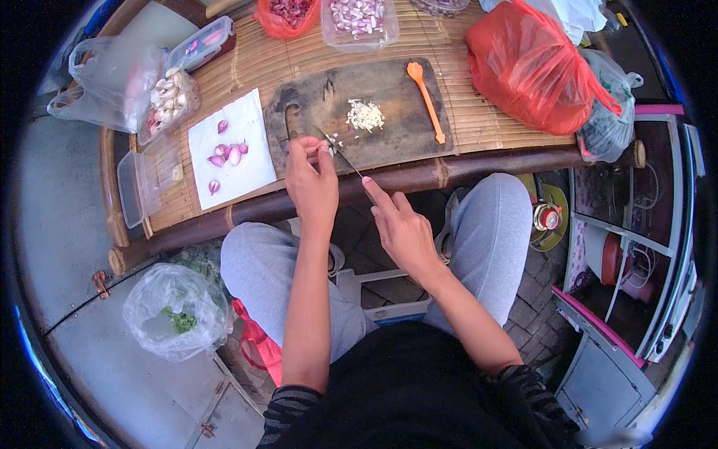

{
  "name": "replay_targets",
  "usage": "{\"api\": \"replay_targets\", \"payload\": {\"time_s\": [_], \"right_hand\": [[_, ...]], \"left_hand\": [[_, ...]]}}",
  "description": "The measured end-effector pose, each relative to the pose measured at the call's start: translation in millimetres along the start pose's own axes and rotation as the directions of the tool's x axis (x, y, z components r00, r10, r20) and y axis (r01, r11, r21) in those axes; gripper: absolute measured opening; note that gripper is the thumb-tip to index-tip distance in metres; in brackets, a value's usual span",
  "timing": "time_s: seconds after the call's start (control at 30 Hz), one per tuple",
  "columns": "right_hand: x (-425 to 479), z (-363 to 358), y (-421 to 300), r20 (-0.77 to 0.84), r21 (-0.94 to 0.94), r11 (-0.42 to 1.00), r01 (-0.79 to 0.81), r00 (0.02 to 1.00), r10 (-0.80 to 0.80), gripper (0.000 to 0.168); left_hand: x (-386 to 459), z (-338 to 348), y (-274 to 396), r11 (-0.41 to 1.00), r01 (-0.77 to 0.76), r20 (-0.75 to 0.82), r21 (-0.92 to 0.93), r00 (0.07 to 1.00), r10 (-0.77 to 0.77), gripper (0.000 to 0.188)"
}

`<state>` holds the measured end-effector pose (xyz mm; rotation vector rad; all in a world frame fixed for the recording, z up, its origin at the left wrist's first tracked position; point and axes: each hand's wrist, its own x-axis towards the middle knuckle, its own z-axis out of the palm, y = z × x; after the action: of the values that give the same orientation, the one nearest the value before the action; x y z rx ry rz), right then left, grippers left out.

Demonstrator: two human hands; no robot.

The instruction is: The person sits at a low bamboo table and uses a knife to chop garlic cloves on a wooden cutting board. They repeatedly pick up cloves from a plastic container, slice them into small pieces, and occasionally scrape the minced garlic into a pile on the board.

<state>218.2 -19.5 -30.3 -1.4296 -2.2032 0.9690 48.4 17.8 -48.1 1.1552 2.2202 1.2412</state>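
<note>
My right hand [399,227] is closed around the handle of a knife [345,157], whose thin blade points up and left over the front edge of a dark wooden cutting board [392,84]. Beside the blade, my left hand [312,177] has its fingertips pinched together at a small pale piece, perhaps garlic, mostly hidden by the fingers. A heap of finely chopped pale garlic [365,115] lies mid-board, with a few bits near the blade. An orange plastic spoon [426,101] rests on the board's right side. Several small unpeeled shallots [234,155] lie on white paper [205,140] to the left.
Along the far side stand a red bag [286,17] and a plastic tub of chopped shallots [359,22]. Garlic bulbs fill a container [168,104] at left, above an open plastic box [140,185]. A full red bag [527,67] sits right. A clear bag with greens [176,314] is lower left.
</note>
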Motion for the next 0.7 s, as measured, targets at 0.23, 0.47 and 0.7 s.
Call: {"api": "replay_targets", "payload": {"time_s": [0.23,0.47,0.7], "right_hand": [[0,-1,0,0.005,0.032,0.999,-0.02,1.0,0.02,0.056],[-5,-9,-2,0.021,0.053,0.998,-0.019,1.0,0.018,0.054],[-5,-9,-6,0.034,-0.001,1.0,-0.017,0.999,0.017,0.055]], "left_hand": [[-4,0,-2,0.989,-0.123,0.014,0.082,0.992,0.122,0.028],[-1,7,-11,0.998,-0.063,-0.035,-0.001,0.997,0.063,0.024],[-2,9,-12,0.998,-0.048,-0.052,-0.027,0.998,0.047,0.023]]}}
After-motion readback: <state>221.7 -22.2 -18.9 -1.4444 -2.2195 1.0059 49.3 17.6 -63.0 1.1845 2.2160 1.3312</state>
